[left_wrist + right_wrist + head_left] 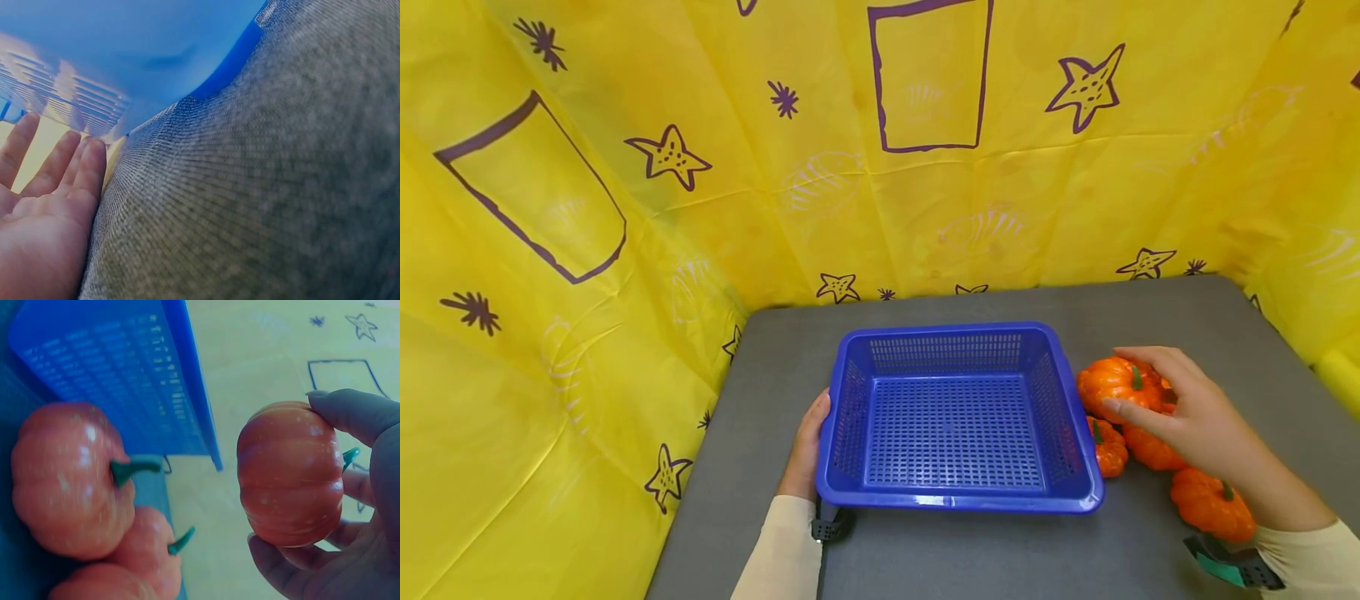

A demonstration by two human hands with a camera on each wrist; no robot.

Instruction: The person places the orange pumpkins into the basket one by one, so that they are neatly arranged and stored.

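A blue plastic basket with slotted walls stands on the grey table, with nothing inside it. My left hand rests against its left side; in the left wrist view the fingers are fairly straight and their tips meet the slotted wall. To the right of the basket, my right hand holds an orange toy pumpkin with a green stem between thumb and fingers. The right wrist view shows that pumpkin raised above the others. Beneath and around it are several more pumpkins, including a small one beside the basket wall.
Another pumpkin lies near my right wrist. The grey table extends around the basket. Yellow cloth printed with starfish hangs behind the table and along its sides.
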